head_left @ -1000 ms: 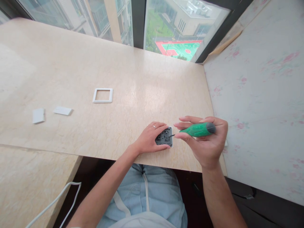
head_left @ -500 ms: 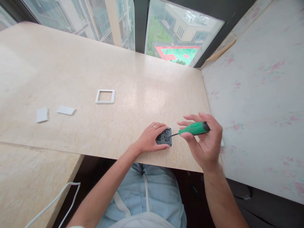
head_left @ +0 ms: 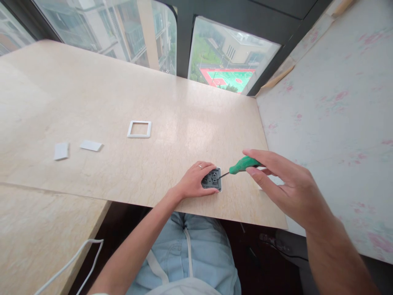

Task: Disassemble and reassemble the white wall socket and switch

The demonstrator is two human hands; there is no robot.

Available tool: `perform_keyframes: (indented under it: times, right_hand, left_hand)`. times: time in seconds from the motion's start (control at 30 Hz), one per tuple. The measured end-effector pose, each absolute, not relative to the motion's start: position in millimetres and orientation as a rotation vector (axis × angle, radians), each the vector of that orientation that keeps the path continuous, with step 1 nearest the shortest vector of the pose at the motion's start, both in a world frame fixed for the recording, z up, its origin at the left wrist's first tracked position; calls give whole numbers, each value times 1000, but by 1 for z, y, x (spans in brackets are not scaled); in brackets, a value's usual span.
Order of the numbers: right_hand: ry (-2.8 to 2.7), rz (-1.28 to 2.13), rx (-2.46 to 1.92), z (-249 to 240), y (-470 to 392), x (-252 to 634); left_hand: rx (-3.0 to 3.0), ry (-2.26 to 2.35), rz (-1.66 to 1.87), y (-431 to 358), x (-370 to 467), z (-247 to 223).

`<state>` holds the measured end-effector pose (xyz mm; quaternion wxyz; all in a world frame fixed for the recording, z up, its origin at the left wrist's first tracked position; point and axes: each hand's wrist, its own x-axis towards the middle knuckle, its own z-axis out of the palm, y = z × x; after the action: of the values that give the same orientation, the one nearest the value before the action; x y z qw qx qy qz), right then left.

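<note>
A small switch module (head_left: 211,180), dark grey with a pale edge, lies on the beige marble sill near its front edge. My left hand (head_left: 196,180), with a ring on one finger, grips it from the left, thumb along the near side and fingers along the far side. To the right, my right hand (head_left: 279,176) holds the end of a green-handled screwdriver (head_left: 244,164) between thumb and fingers. The screwdriver is tilted, its shaft pointing down and left, and its tip meets the module's face.
A white rectangular frame (head_left: 139,135) lies further back on the sill (head_left: 116,172). Two white plates (head_left: 62,151) (head_left: 91,145) are at the left. A white cable (head_left: 70,262) crosses the lower left corner. Windows stand behind, a flowered wall (head_left: 337,135) at the right.
My right hand has shifted right and back along the screwdriver handle, now gripping its end. The screwdriver lies at a slightly different angle. The whole view has shifted a little.
</note>
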<state>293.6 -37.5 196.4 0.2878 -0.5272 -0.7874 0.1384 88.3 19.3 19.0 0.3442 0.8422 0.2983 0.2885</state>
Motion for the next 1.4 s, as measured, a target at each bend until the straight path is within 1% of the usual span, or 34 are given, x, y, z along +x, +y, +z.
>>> perform_keyframes:
  times: [0.13, 0.27, 0.33, 0.4, 0.53, 0.6, 0.77, 1.0, 1.1, 1.17, 1.33, 1.4]
  right_hand:
    - [-2209, 234, -1448, 204, -33, 294]
    - [-2308, -55, -1565, 205, -31, 290]
    - [-2315, -134, -1613, 203, -29, 288]
    - [-2277, -19, -1627, 198, -28, 287]
    - [-1963, 619, -1519, 187, -23, 284]
    - [-1754, 812, -1449, 181, -22, 283]
    - [-1503, 930, -1369, 172, -24, 284]
    - [-1469, 1122, -1294, 174, -33, 287]
    - [-1492, 1070, -1283, 174, -35, 285]
    - [-1552, 950, -1296, 171, -36, 286]
    - [-1897, 358, -1347, 162, -34, 290]
    - [-1961, 255, -1344, 162, -33, 291]
  left_hand:
    - [2190, 771, 756, 19, 89, 18]
    - [2177, 776, 756, 19, 89, 19]
    - [2178, 777, 758, 19, 89, 19]
    - [2186, 773, 764, 19, 89, 19]
    - [2190, 770, 774, 19, 89, 18]
    - [2190, 772, 774, 19, 89, 17]
    - [2188, 774, 771, 19, 89, 16]
    - [2193, 780, 759, 19, 89, 17]
    - [2201, 782, 766, 19, 89, 18]
    - [2204, 783, 771, 19, 89, 19]
    - [2195, 779, 742, 19, 89, 20]
    - [2188, 778, 737, 19, 89, 20]
